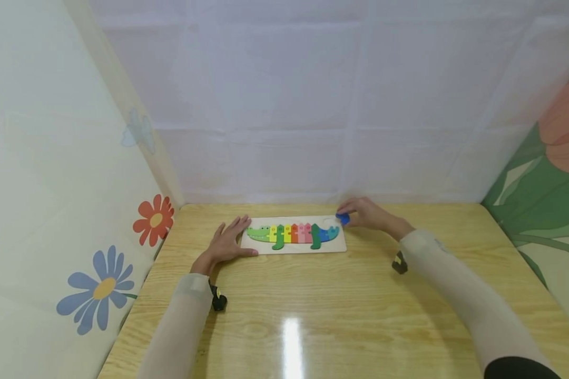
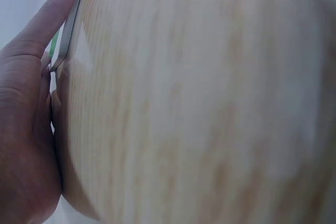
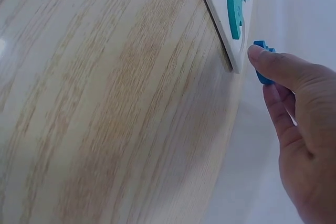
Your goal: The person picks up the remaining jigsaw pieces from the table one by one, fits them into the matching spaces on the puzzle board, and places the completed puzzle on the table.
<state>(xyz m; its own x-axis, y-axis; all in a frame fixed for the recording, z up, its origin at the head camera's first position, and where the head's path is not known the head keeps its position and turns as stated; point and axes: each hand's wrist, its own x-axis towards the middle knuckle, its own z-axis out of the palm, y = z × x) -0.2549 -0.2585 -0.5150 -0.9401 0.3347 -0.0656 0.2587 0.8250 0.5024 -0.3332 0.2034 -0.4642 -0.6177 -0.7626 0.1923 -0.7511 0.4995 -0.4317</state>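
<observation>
A pale wooden puzzle board [image 1: 291, 250] lies flat toward the back of the table, with a colourful crocodile of joined pieces in it. The green head [image 1: 258, 234] is at the left, the blue tail piece [image 1: 333, 232] at the right. My left hand [image 1: 226, 243] rests on the board's left end, thumb along the near edge and fingers spread at the far corner. In the right wrist view, my right hand [image 3: 310, 98] pinches a small blue puzzle piece [image 3: 264, 74] between thumb and fingers. The hand is just off the board's far right corner, where a round outline shows.
The wooden table [image 1: 341, 310] extends toward me, with a bright reflection on it. White cloth [image 1: 275, 105] hangs behind its back edge. Flower-printed cloths [image 1: 104, 287] stand at the left and right sides. A small black device [image 1: 218, 300] is at each wrist.
</observation>
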